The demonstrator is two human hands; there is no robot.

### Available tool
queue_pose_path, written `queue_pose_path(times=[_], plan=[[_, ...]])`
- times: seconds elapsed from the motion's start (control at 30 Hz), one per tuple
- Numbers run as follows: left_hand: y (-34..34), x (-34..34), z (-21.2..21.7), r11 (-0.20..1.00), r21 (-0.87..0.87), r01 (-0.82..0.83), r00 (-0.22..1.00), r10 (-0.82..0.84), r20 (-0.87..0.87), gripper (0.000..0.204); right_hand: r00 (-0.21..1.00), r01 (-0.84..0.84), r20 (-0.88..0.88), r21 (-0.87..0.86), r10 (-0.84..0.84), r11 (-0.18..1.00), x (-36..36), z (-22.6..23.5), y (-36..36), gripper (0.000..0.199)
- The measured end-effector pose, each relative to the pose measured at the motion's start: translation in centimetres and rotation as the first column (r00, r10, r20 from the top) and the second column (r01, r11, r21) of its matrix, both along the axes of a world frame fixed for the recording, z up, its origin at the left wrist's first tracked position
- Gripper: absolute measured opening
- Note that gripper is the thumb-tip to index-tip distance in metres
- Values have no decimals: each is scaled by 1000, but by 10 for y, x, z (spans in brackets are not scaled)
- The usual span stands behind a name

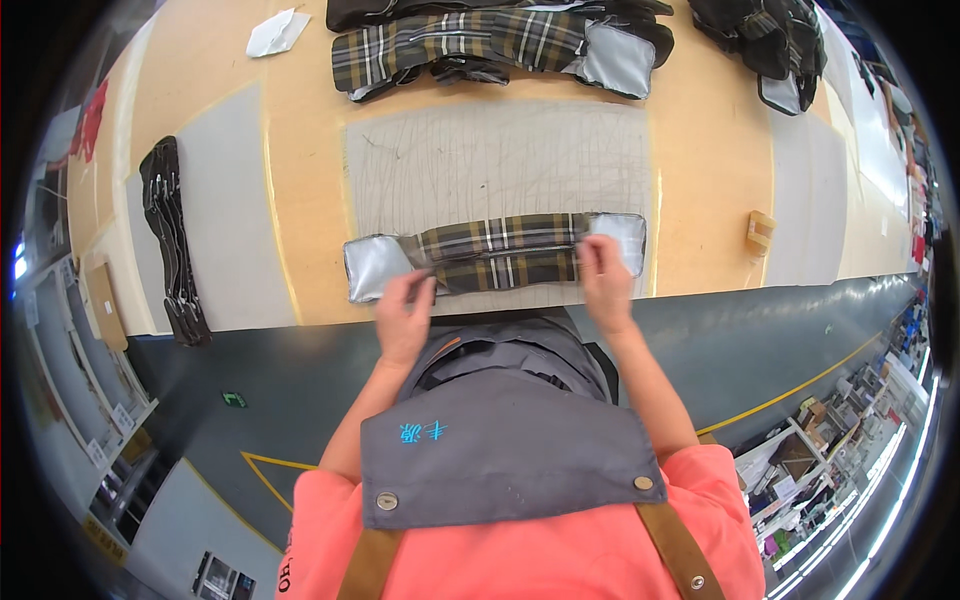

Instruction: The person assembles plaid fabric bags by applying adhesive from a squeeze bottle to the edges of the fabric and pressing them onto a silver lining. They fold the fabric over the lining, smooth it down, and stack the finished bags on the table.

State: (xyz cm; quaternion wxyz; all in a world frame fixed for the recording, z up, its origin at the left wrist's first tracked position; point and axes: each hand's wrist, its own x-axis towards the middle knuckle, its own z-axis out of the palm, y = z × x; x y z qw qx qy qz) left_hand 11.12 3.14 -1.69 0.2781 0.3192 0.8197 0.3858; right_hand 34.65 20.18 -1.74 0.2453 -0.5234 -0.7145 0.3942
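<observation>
A long plaid fabric piece (pixel 500 240), dark with olive bands and white lines, lies crosswise before me near the table's front edge. It ends in a silver lining panel (pixel 378 268) on the left and another silver panel (pixel 618 240) on the right. My left hand (pixel 405 312), slightly blurred, pinches the near edge where plaid meets the left panel. At the opposite end, the bent fingers of my right hand (pixel 606 278) are closed on the fabric beside the right panel. Whether either hand holds anything small is hidden.
A stack of similar plaid pieces (pixel 460 45) lies at the back. More dark pieces (pixel 775 45) sit back right, and a dark strip bundle (pixel 172 240) lies left. A white scrap (pixel 278 33) and a small tan block (pixel 760 233) are on the table (pixel 710 200).
</observation>
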Motion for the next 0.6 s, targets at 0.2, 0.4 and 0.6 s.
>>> queue_pose_path(times=[0.2, 0.4, 0.6], plan=[[39, 27, -45, 918, -39, 394, 918, -395, -18, 34, 984, -175, -32, -157, 172, 972, -49, -53, -24, 12], [63, 4, -29, 901, 19, 432, 900, -430, -72, 48, 984, -174, -4, -168, 176, 970, -50, -30, 43, 32], [143, -43, -34, 993, 78, 85, 994, -89, 57, 38, 983, 180, -10, 259, -183, 949, -24, -64, 231, 41]])
